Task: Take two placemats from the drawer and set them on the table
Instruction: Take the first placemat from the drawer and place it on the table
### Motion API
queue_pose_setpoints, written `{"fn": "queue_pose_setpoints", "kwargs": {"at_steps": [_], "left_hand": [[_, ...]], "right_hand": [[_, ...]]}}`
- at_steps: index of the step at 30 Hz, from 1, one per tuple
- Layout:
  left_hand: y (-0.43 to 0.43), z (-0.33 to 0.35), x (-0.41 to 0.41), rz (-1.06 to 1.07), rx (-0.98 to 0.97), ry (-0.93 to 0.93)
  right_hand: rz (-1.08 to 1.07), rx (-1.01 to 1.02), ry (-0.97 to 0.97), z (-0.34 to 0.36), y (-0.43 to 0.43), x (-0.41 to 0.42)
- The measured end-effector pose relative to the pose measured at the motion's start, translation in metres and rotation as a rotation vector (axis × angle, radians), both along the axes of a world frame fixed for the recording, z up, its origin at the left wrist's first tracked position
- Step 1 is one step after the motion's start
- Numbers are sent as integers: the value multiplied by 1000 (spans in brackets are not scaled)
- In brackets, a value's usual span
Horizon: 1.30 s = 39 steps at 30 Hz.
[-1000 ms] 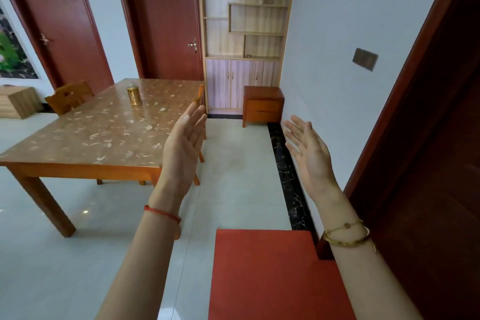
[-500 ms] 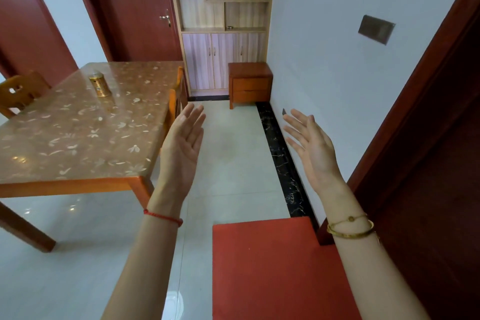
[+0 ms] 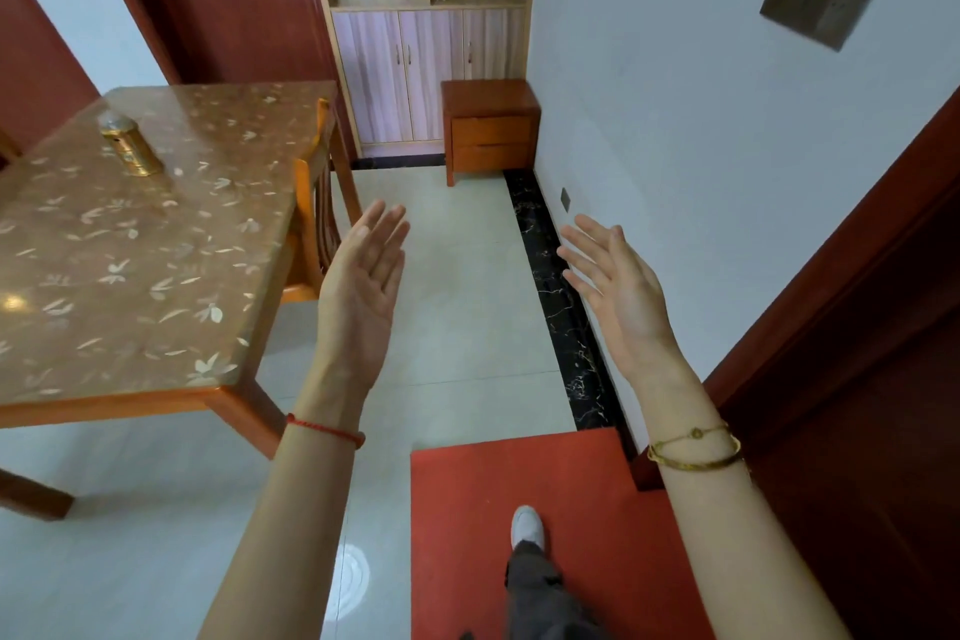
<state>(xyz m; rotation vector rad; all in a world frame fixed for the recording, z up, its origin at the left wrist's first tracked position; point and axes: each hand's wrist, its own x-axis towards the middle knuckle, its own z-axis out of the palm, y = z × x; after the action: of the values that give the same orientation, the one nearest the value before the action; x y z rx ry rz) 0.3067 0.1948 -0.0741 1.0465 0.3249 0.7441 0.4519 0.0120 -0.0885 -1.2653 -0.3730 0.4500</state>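
Both palms up and facing inward: left hand (image 3: 358, 296), right hand (image 3: 621, 296).
Below the wrists, a white shoe (image 3: 526, 525) on a red floor mat (image 3: 519, 483). Fingers of both hands straight, loosely apart, touching nothing. Left of the left fingers, the dining table (image 3: 156, 250) bearing a gold tin (image 3: 127, 148), a wooden chair (image 3: 311, 203) tucked at its edge. Far beyond the fingertips, against the wall, a small wooden cabinet (image 3: 488, 94), both drawers (image 3: 491, 130) closed.

Beyond the right hand (image 3: 618, 291), the drawers (image 3: 491, 131) show closed fronts only (insides hidden). Left of the left hand (image 3: 358, 296), the table (image 3: 156, 276) is cut by the edge.
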Motion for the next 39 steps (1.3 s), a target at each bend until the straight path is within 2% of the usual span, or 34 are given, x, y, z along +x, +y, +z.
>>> {"fn": "queue_pose_setpoints", "kwargs": {"at_steps": [10,21,30,39], "left_hand": [[47,5,156,24,4,-16],[120,-13,271,123,-75,51],[215,-26,379,141,-90,82],[337,-20,498,65,-91,79]], "right_hand": [[43,-8,30,-2,46,157],[96,-79,55,-19,124,285],[101,-111,68,-36,222,392],[59,-102,52,-33,343,504]]}}
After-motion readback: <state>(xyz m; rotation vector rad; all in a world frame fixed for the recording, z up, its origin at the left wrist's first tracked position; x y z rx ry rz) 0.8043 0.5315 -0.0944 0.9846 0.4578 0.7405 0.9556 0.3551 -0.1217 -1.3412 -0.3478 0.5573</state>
